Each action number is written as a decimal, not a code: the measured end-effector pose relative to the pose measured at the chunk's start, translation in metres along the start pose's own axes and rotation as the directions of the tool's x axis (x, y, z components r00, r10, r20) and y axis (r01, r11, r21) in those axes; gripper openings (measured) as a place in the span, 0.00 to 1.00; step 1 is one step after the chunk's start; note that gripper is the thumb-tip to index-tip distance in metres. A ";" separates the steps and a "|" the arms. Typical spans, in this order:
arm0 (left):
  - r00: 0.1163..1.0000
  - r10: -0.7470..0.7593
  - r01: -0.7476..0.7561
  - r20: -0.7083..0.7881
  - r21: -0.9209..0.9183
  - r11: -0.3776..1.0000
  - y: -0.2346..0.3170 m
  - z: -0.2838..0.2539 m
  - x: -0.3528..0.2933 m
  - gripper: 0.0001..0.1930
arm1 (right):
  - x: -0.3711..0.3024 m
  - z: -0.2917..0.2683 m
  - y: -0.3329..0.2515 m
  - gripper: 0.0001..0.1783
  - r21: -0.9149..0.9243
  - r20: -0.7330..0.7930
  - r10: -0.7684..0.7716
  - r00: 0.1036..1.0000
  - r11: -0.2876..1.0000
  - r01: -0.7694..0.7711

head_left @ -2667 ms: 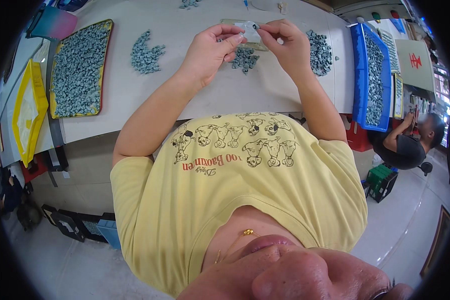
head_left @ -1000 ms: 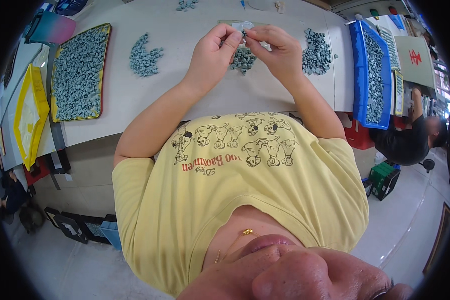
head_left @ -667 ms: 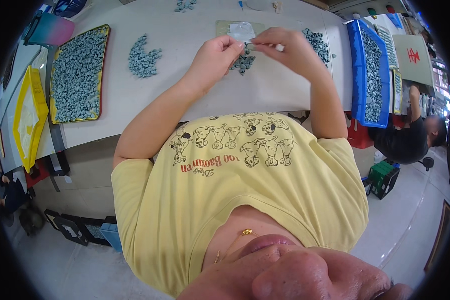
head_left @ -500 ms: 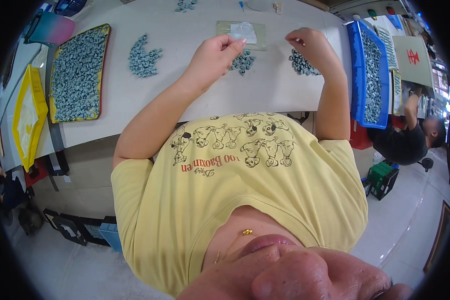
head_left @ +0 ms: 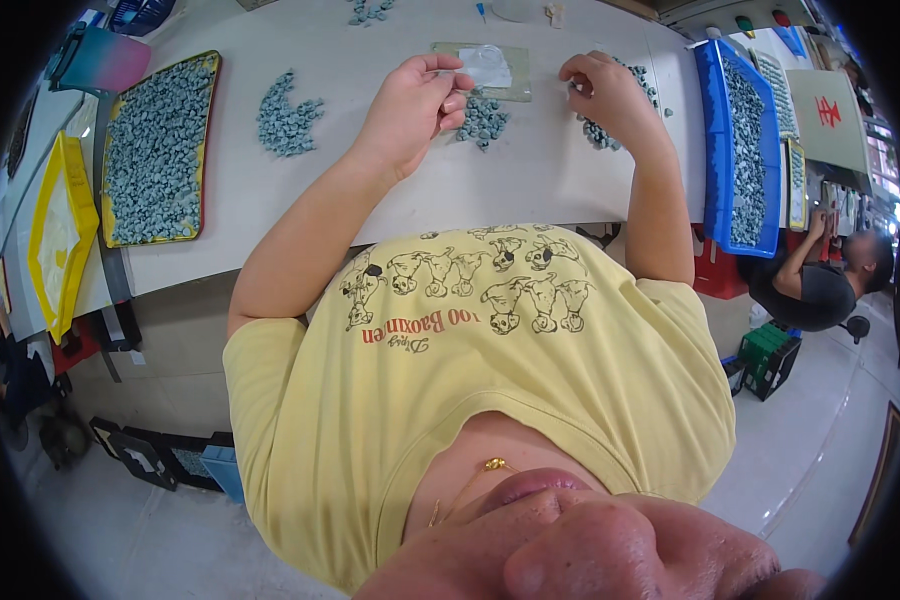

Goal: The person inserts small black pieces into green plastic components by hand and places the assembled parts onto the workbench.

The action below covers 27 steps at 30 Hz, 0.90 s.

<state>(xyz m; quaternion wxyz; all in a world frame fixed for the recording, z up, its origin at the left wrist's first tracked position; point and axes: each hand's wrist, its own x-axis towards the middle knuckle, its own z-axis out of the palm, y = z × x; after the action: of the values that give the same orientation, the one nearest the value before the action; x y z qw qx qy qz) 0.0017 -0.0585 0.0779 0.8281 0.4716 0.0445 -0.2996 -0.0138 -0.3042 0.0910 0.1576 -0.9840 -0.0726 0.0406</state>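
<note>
My left hand (head_left: 417,112) is over the table beside a small pile of grey-green pieces (head_left: 482,122). Its thumb and index finger come together; what lies between them, if anything, is too small to make out. Farther right, my right hand (head_left: 615,100) hovers at another pile of the same pieces (head_left: 600,136), partly hiding it. The fingertips of that hand are pinched, with a tiny dark piece showing at them. Between the hands and slightly beyond lies a greenish mat (head_left: 515,88), bearing a white sheet and a clear round item (head_left: 488,57).
A curved pile of pieces (head_left: 288,118) lies left of my hands. A yellow-rimmed tray (head_left: 210,130) full of pieces stands farther left, near a yellow bin (head_left: 83,200). On the right is a blue tray (head_left: 710,160) of pieces. Another person (head_left: 810,290) sits beyond it.
My left hand has shifted slightly left, and its fingers have loosened from a tight pinch. The right hand has turned a little and moved left, showing more of the pile behind it.
</note>
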 end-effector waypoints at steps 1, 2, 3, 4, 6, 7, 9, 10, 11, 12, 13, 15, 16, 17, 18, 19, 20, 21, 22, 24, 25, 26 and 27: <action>1.000 -0.016 0.016 -0.009 0.018 1.000 0.000 0.000 -0.001 0.10 | 0.001 0.001 -0.009 0.09 0.103 -0.037 -0.019 0.999 0.994 0.023; 1.000 -0.018 0.018 -0.007 0.017 1.000 0.000 -0.002 -0.001 0.10 | 0.001 0.001 -0.019 0.09 0.199 -0.076 -0.025 0.997 0.979 0.040; 0.999 -0.048 0.047 0.021 0.044 0.998 -0.001 -0.003 0.000 0.10 | 0.000 0.001 -0.027 0.09 0.199 -0.077 -0.023 0.997 0.979 0.038; 0.996 -0.079 0.075 0.047 0.072 0.995 -0.002 -0.003 0.000 0.10 | 0.000 0.002 -0.036 0.09 0.284 -0.108 -0.044 0.993 0.956 0.073; 0.990 -0.103 0.092 0.101 0.105 0.990 -0.003 -0.001 -0.001 0.10 | -0.004 0.001 -0.053 0.10 0.365 -0.141 -0.058 0.988 0.925 0.106; 0.980 -0.128 0.107 0.152 0.138 0.985 -0.004 0.000 -0.002 0.11 | -0.006 0.001 -0.062 0.09 0.431 -0.159 -0.055 0.986 0.894 0.119; 0.980 -0.127 0.107 0.156 0.129 0.986 -0.005 0.002 -0.002 0.12 | -0.006 0.002 -0.071 0.09 0.498 -0.177 -0.057 0.982 0.856 0.140; 0.979 -0.125 0.107 0.159 0.118 0.987 -0.006 0.002 -0.003 0.12 | -0.006 0.004 -0.073 0.09 0.438 -0.234 -0.133 0.963 0.870 0.227; 0.979 -0.125 0.107 0.160 0.119 0.987 -0.006 0.002 -0.002 0.12 | -0.006 0.005 -0.075 0.08 0.370 -0.286 -0.209 0.935 0.876 0.309; 0.976 -0.114 0.097 0.183 0.103 0.990 -0.005 0.001 -0.001 0.12 | -0.006 0.008 -0.075 0.08 0.370 -0.287 -0.208 0.935 0.876 0.309; 0.973 -0.103 0.087 0.206 0.087 0.992 -0.005 0.001 -0.001 0.12 | -0.006 0.011 -0.074 0.09 0.365 -0.352 -0.226 0.908 0.861 0.355; 0.975 -0.110 0.092 0.194 0.101 0.991 -0.002 0.001 -0.002 0.12 | -0.005 0.016 -0.073 0.09 0.358 -0.413 -0.244 0.877 0.842 0.403; 0.976 -0.118 0.098 0.184 0.115 0.988 -0.001 0.001 -0.003 0.12 | -0.005 0.016 -0.072 0.09 0.296 -0.447 -0.247 0.860 0.866 0.403; 0.976 -0.117 0.097 0.183 0.115 0.989 -0.001 0.000 -0.003 0.12 | -0.004 0.017 -0.072 0.09 0.233 -0.479 -0.254 0.840 0.886 0.400; 0.973 -0.125 0.101 0.193 0.127 0.987 -0.002 -0.001 -0.002 0.11 | -0.004 0.018 -0.071 0.09 0.233 -0.479 -0.254 0.840 0.886 0.401; 0.970 -0.132 0.105 0.204 0.139 0.985 -0.003 -0.002 -0.002 0.11 | -0.004 0.018 -0.069 0.08 0.251 -0.454 -0.267 0.850 0.877 0.410; 0.970 -0.132 0.105 0.204 0.139 0.985 -0.003 -0.003 -0.002 0.11 | -0.004 0.019 -0.068 0.08 0.270 -0.430 -0.280 0.858 0.867 0.419; 0.970 -0.145 0.116 0.196 0.151 0.982 -0.004 -0.003 -0.002 0.11 | -0.004 0.018 -0.068 0.08 0.269 -0.431 -0.280 0.858 0.868 0.418; 0.970 -0.157 0.127 0.187 0.162 0.978 -0.004 -0.003 -0.002 0.11 | -0.005 0.016 -0.070 0.07 0.262 -0.421 -0.300 0.856 0.864 0.431; 0.975 -0.150 0.115 0.165 0.205 0.972 -0.005 -0.001 -0.002 0.11 | -0.006 0.015 -0.069 0.07 0.254 -0.410 -0.320 0.854 0.859 0.444; 0.979 -0.142 0.104 0.143 0.247 0.963 -0.005 -0.001 -0.002 0.11 | -0.007 0.016 -0.069 0.07 0.279 -0.395 -0.295 0.870 0.863 0.420; 0.979 -0.143 0.104 0.144 0.248 0.963 -0.005 0.000 -0.002 0.11 | -0.007 0.016 -0.068 0.07 0.303 -0.379 -0.269 0.885 0.868 0.393; 0.982 -0.127 0.086 0.143 0.260 0.962 -0.005 0.000 -0.002 0.11 | -0.008 0.015 -0.068 0.07 0.303 -0.380 -0.268 0.886 0.868 0.392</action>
<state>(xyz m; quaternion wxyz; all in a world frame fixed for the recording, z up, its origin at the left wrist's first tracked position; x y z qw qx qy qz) -0.0026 -0.0597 0.0751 0.7449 0.5448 -0.0346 -0.3835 -0.0319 -0.2368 0.0989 0.3552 -0.9014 -0.2059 -0.1372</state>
